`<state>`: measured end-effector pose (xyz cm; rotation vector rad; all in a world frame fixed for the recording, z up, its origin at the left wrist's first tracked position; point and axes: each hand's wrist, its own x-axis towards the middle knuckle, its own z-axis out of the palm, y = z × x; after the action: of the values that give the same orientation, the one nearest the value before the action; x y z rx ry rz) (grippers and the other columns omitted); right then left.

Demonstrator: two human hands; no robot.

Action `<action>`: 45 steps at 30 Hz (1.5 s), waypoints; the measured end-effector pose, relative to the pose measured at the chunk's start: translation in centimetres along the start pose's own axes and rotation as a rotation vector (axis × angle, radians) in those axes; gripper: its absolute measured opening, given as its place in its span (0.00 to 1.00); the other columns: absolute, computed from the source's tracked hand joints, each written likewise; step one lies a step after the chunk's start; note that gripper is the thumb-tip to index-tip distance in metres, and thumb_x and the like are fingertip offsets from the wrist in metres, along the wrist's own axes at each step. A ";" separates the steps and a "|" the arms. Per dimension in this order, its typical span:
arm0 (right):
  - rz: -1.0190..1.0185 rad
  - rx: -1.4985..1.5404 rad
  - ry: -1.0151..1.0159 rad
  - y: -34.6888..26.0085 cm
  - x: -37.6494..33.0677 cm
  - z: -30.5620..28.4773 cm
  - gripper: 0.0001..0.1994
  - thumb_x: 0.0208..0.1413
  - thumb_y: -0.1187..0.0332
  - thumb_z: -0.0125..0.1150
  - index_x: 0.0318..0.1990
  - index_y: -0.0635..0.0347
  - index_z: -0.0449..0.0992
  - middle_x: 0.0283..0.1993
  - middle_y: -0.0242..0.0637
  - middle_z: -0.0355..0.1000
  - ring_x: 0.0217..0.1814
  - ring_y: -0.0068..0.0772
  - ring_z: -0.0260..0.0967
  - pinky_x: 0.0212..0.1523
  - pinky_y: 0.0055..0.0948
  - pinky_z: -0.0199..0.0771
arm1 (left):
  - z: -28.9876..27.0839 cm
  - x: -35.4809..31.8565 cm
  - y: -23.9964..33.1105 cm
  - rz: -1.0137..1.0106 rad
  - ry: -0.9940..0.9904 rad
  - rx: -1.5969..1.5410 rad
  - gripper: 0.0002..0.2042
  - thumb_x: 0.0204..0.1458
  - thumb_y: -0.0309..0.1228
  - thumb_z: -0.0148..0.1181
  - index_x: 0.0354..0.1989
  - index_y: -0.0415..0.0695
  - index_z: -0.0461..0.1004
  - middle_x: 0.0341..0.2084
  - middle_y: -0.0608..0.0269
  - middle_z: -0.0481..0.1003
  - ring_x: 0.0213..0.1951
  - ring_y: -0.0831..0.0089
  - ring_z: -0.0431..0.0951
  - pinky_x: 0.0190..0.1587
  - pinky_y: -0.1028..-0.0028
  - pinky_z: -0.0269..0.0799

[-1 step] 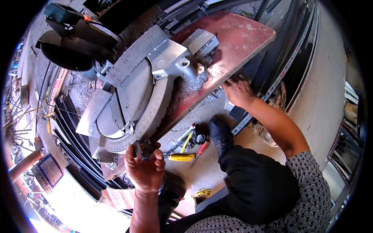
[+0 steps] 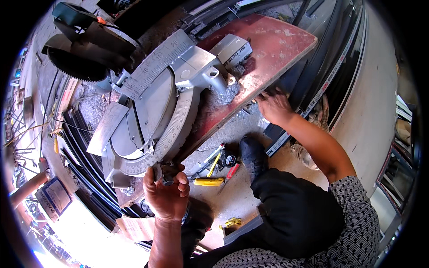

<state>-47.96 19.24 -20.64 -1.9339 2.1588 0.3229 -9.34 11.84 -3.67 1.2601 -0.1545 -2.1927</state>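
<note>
A grey metal miter saw base [image 2: 178, 129] with a round turntable [image 2: 152, 116] and an angle scale stands on a worn red board [image 2: 277, 40]. My left hand [image 2: 166, 196] is closed round a dark knob [image 2: 169, 173] at the saw's front edge, thumb on one side and fingers on the other. At the board's right edge is my right hand [image 2: 276, 107]. Its fingers are curled in shadow beside a dark piece, and what they grip is hidden. The toothed saw blade [image 2: 73, 67] hangs raised at the upper left.
On the floor lie a tape measure [image 2: 229, 159], a yellow-handled cutter [image 2: 209, 182] and a red-handled screwdriver [image 2: 233, 171]. Long dark metal profiles [image 2: 319, 85] lean on the right. More dark strips [image 2: 89, 178] lie at left. A grey block [image 2: 232, 49] rests on the board. Metal shavings are scattered about.
</note>
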 end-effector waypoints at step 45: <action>-0.212 0.198 0.195 -0.2 -0.3 -4.6 0.07 0.49 0.68 0.65 0.35 0.56 0.82 0.39 0.42 0.80 0.46 0.50 0.76 0.53 0.50 0.70 | -5.5 3.8 -5.2 -0.159 0.034 0.175 0.26 0.66 0.57 0.49 0.42 0.42 0.76 0.32 0.60 0.81 0.31 0.72 0.77 0.35 0.74 0.69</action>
<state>-47.78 18.05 -16.21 -2.1263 1.9819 -0.1171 -8.55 15.03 -11.45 1.4494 -0.2446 -2.3322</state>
